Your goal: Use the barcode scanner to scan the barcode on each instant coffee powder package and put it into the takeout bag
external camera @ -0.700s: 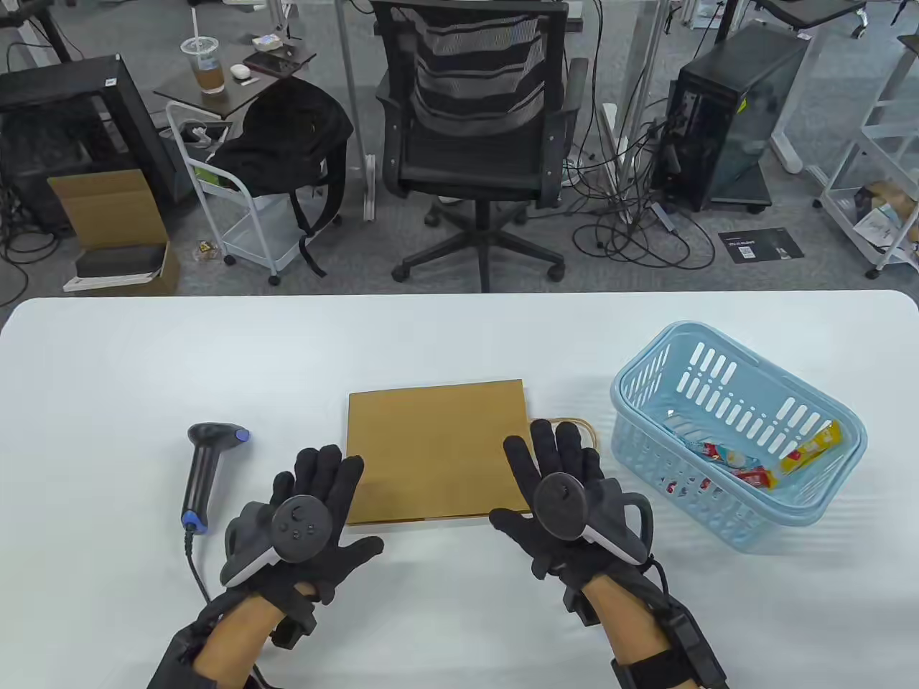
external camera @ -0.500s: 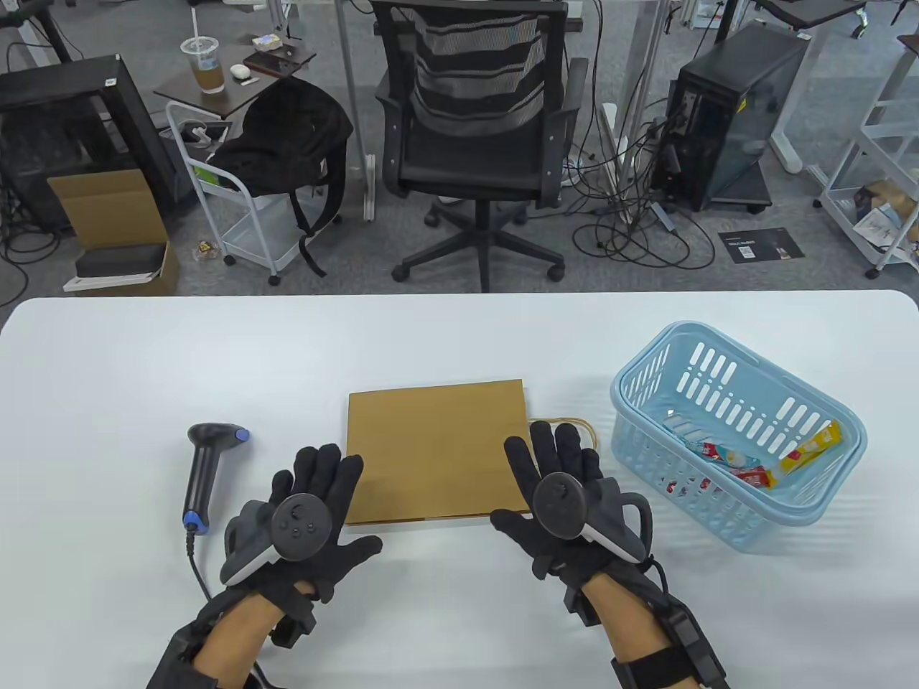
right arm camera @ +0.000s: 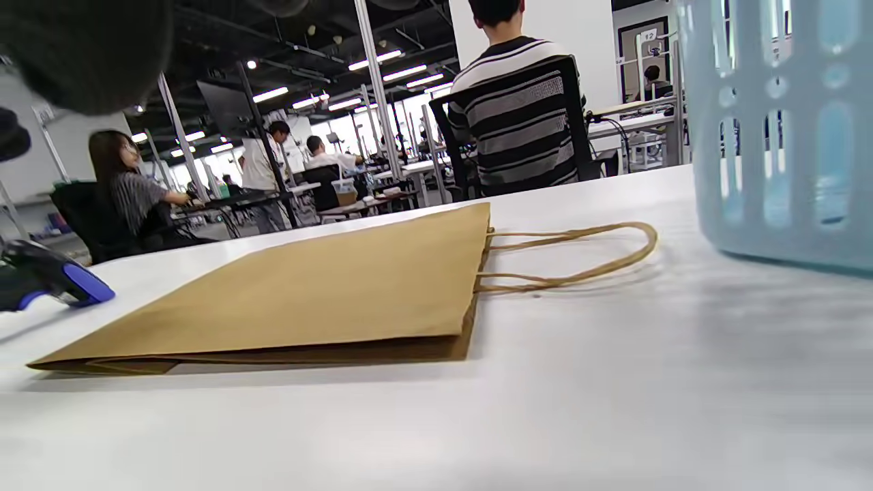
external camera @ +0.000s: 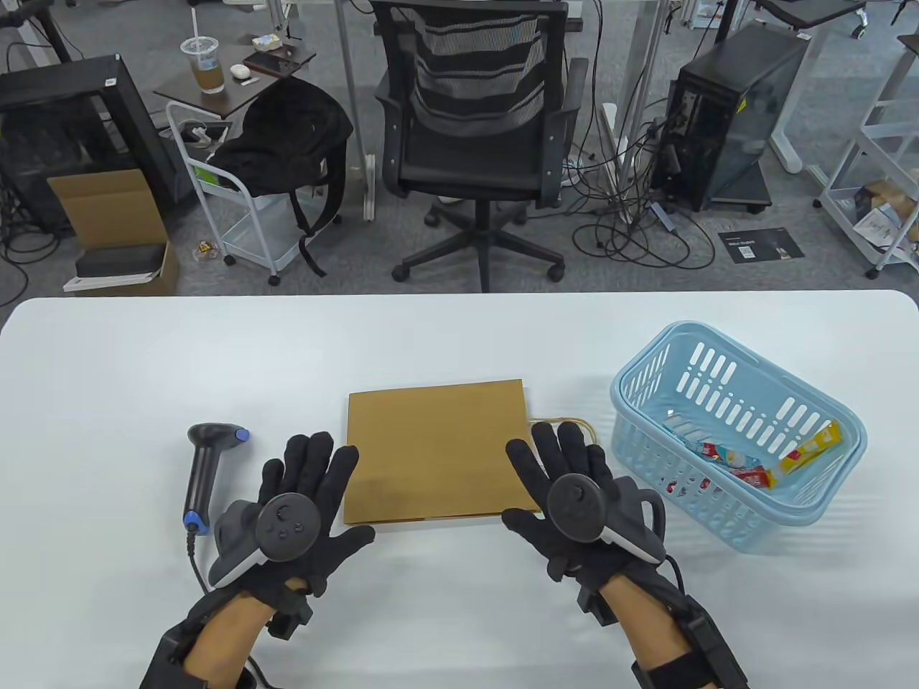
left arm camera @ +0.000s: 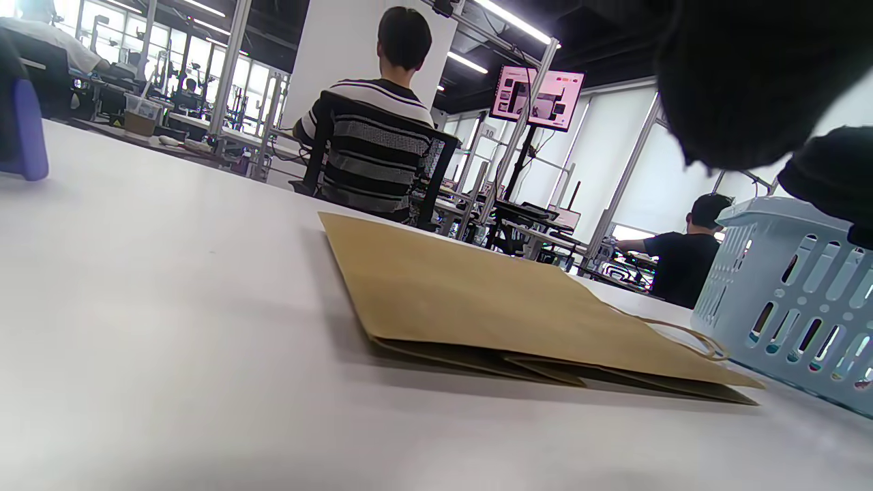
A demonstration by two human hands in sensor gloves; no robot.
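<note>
A black barcode scanner (external camera: 204,470) with blue trim lies on the white surface (external camera: 459,337), just left of the left hand (external camera: 305,495), fingers spread, holding nothing. The flat brown paper takeout bag (external camera: 434,448) lies between both hands. The right hand (external camera: 567,495) is likewise splayed, beside the bag's handles (right arm camera: 573,256). Coffee packages (external camera: 747,463) lie in the blue basket (external camera: 650,373).

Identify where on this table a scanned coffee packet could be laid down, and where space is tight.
Free: the wide strip of table beyond the paper bag, and the near edge between the left hand and right hand. Tight: between the scanner and the bag, filled by the left hand, and between the bag's handles and the basket.
</note>
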